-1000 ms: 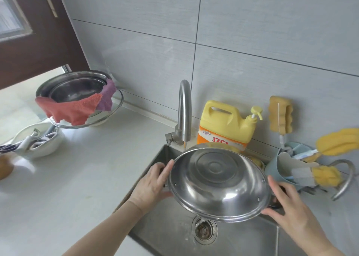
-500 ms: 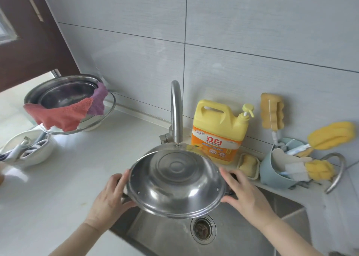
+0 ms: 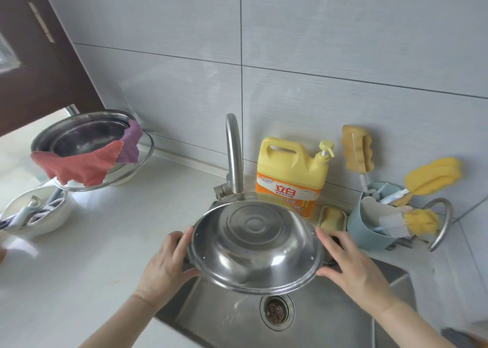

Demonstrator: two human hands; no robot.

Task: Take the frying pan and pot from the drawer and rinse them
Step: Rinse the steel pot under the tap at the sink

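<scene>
A shiny stainless steel pot [image 3: 254,244] hangs over the sink [image 3: 330,318], tilted so that its inside faces me. My left hand [image 3: 165,264] grips its left handle and my right hand [image 3: 352,264] grips its right handle. The pot sits just under the spout of the curved tap [image 3: 233,153]. I see no water running. No frying pan is in view.
A yellow detergent jug [image 3: 290,174] stands behind the sink beside a soap dish [image 3: 331,219] and a blue holder [image 3: 369,228] with yellow sponge brushes. On the left counter stand stacked metal basins [image 3: 87,136] with red and purple cloths and a white bowl [image 3: 39,215] of utensils.
Both hands have carried the pot from the right side of the sink leftward to under the tap. In the last half second it has hardly moved.
</scene>
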